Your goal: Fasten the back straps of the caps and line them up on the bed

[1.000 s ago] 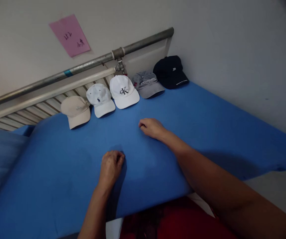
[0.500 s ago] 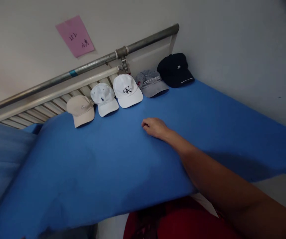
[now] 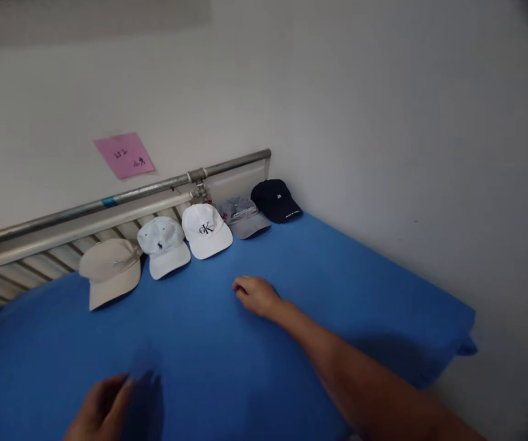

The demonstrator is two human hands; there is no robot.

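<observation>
Five... several baseball caps stand in a slanting row on a blue-covered table (image 3: 199, 343). From left to right they are a beige cap (image 3: 112, 272), a pale cap (image 3: 163, 245) with a small dark emblem, a white cap (image 3: 206, 229) with black letters, a grey cap (image 3: 244, 215) and a black cap (image 3: 277, 199). My right hand (image 3: 257, 295) rests on the cover in front of the white and grey caps, fingers curled in, touching no cap. At the lower left, my left hand (image 3: 101, 407) has its thumb and forefinger close together, with nothing visible in them.
Behind the caps run a metal pipe (image 3: 154, 188) and a white radiator (image 3: 43, 266) along the wall. A pink paper (image 3: 124, 156) with handwriting is stuck above them. On the right the cover meets a plain wall (image 3: 411, 153).
The view has tilted up, so the caps and wall sit lower in the picture. My left hand has come into view at the lower left. My right hand keeps its curled pose.
</observation>
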